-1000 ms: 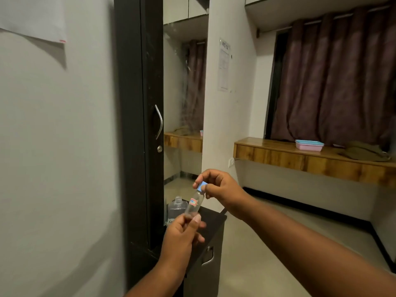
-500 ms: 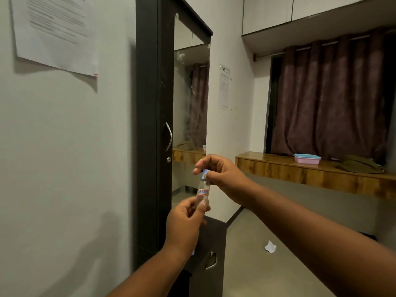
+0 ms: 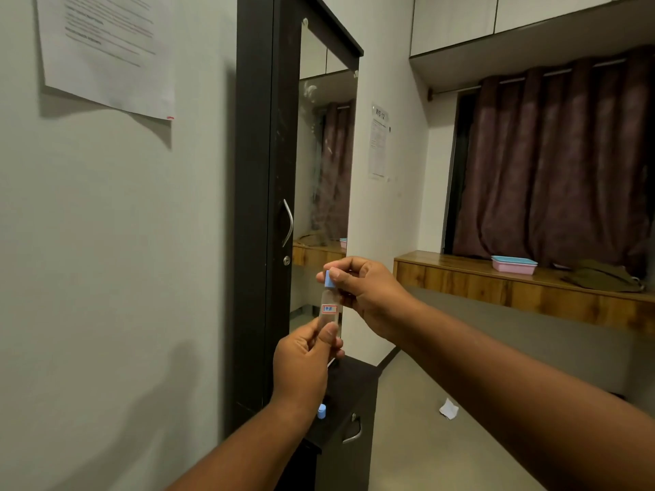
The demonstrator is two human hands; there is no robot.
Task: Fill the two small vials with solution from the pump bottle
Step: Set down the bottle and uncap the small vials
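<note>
A dim room with pale plaster walls is filling the view, with a long wooden ledge (image 3: 514, 288) running under a heavy maroon curtain (image 3: 553, 164) on the right and a printed paper sheet (image 3: 106, 54) hanging on the wall at upper left. A tall black cabinet with a mirrored door (image 3: 269, 171) is standing in the middle, and a low black drawer unit serving as the worktop (image 3: 354, 388) is sitting at its foot. On the ledge, a pink plastic tray with a blue lid (image 3: 514, 265) is lying well apart from the work.

The person's arms are reaching forward, lifting the work up in front of the mirror, probably so the vial can be seen clearly at eye level. The left hand (image 3: 304, 366) is closing thumb and fingers around the bottom of a small clear glass vial with a red-bordered label (image 3: 329, 310), holding it upright and steady. The right hand (image 3: 368, 295) is pinching the vial's light blue plastic cap (image 3: 329, 279) between thumb and forefinger, a grip that suits twisting; whether the cap is going on or coming off I cannot tell. Whether the vial is holding liquid is also too faint to judge.

Below the left wrist, a second small blue cap (image 3: 321, 411) is showing on the worktop, apparently on the other vial, whose body is hidden. The pump bottle is not in view here.
</note>
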